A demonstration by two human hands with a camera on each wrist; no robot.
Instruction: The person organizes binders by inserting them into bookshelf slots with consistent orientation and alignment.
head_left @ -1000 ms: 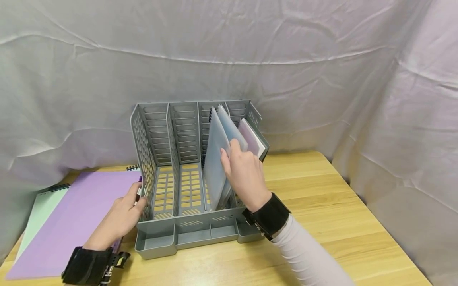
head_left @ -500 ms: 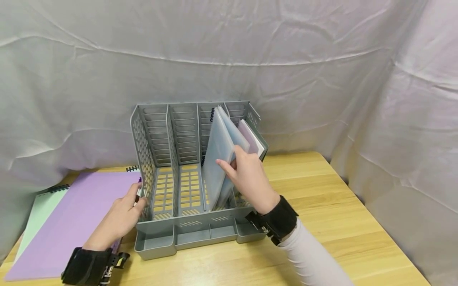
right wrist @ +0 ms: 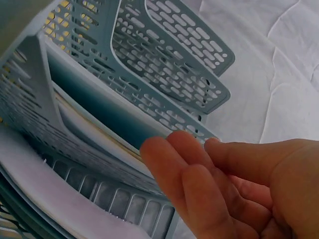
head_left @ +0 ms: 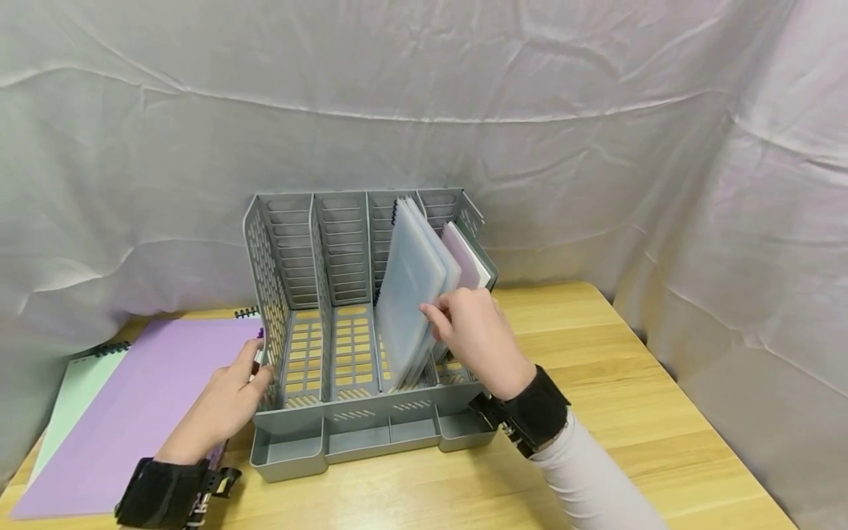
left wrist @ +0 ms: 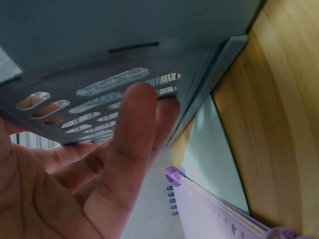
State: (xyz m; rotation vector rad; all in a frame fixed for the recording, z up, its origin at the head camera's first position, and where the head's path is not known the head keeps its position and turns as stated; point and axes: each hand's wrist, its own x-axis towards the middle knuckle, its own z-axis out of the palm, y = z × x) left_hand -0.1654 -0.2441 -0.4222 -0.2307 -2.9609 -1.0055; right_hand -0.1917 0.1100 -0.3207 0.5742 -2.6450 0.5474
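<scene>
My left hand (head_left: 228, 397) grips the left side wall of a grey desktop file organizer (head_left: 291, 419); in the left wrist view its fingers (left wrist: 130, 134) lie on the slotted outer face, and skin shows through several slots. Clear-covered, spiral-bound notebooks (head_left: 407, 294) stand upright in the third compartment, leaning right. My right hand (head_left: 473, 335) is beside their front edge, fingers loosely bent. Its fingertips (right wrist: 154, 152) overlap the notebook edges in the right wrist view, with nothing visible between thumb and fingers. A lilac booklet (head_left: 464, 258) and a dark green one (head_left: 486, 269) fill the rightmost compartment.
Left of the organizer, a purple spiral notebook (head_left: 139, 412) lies over a pale green one (head_left: 73, 397) on the wooden table (head_left: 636, 412). Small open trays line the organizer's front. A grey cloth (head_left: 397, 88) hangs behind and to the right.
My right hand has moved down and right along the notebooks' front edge, away from their upper part. The notebooks' front corners have swung slightly right. My left hand has stayed in place.
</scene>
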